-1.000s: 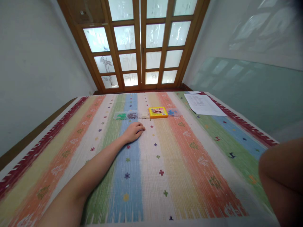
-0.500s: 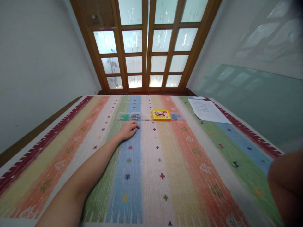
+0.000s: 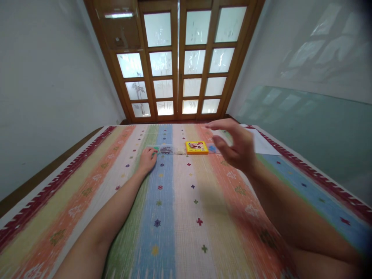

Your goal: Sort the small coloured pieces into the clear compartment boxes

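A long clear plastic tray [image 3: 176, 148] lies across the far part of the table. Small green pieces [image 3: 156, 149], dark brownish-purple pieces [image 3: 166, 149] and blue pieces [image 3: 212, 148] sit in its sections. On it rests a flat yellow box [image 3: 197, 147] with a printed picture. My left hand [image 3: 148, 159] is at the tray's left end, fingertips over the green pieces and somewhat apart; I see nothing held. Raised above the table, my right hand [image 3: 236, 144] is nearest the tray's right end, thumb and fingers spread with nothing between them.
A striped, patterned cloth [image 3: 186, 213] covers the table. At the far right lies a white sheet of paper [image 3: 266, 143], partly behind my right hand. Wooden glazed doors [image 3: 177, 77] stand beyond the table, with walls on both sides.
My right hand has swung in from the right edge to above the tray's right end. My left hand has shifted left, from below the dark pieces to the green ones. The view has tilted up slightly.
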`<state>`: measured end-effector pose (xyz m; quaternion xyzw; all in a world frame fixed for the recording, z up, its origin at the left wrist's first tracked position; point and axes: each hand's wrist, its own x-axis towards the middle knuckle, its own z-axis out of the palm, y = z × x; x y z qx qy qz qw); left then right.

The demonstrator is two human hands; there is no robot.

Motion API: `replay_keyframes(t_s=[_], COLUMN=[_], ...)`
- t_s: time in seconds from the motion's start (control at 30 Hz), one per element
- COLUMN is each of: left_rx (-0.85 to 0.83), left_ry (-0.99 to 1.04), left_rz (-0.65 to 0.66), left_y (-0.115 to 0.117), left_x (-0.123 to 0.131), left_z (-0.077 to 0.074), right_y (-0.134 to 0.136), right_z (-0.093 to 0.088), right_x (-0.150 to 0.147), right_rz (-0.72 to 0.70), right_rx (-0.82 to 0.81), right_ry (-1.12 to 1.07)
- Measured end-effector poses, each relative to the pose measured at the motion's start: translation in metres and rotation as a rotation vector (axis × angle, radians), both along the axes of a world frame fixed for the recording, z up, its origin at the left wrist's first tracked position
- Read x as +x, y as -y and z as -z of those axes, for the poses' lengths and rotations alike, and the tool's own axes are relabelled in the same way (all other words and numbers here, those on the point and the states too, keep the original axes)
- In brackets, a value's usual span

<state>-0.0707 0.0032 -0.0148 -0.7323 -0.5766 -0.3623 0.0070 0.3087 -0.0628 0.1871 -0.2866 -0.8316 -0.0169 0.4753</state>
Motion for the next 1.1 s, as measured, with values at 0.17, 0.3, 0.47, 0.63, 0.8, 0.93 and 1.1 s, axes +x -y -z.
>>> replay_keyframes(t_s=[0.17, 0.3, 0.47, 0.63, 0.8, 0.93, 1.1], left_rx=[-0.045, -0.071, -0.139, -0.217, -0.147, -0.14, -0.191], left_ry=[0.004, -0.043, -0.19, -0.28, -0.262, -0.248, -0.257], left_rz=[-0.245, -0.22, -0.061, -0.037, -0.134, -0.236, -0.275], left_y=[-0.006, -0.01, -0.015, -0.02, -0.024, -0.026, -0.022], left_x=[-0.014, -0.006, 0.003, 0.009, 0.016, 0.011, -0.005], left_z=[0.0, -0.003, -0.004, -0.003, 0.0, -0.002, -0.007], right_y=[-0.074, -0.116, -0.126, -0.127, -0.122, -0.117, -0.117], right_z=[0.08, 0.136, 0.166, 0.178, 0.179, 0.182, 0.185], right_x=[0.015, 0.033, 0.033, 0.027, 0.019, -0.001, -0.028], right_rz=[0.375, 0.578, 0.69, 0.725, 0.73, 0.728, 0.754], right_rx=[-0.396, -0.54, -0.621, -0.619, -0.615, -0.612, -0.598], right_ry=[0.407, 0.503, 0.56, 0.609, 0.624, 0.589, 0.566])
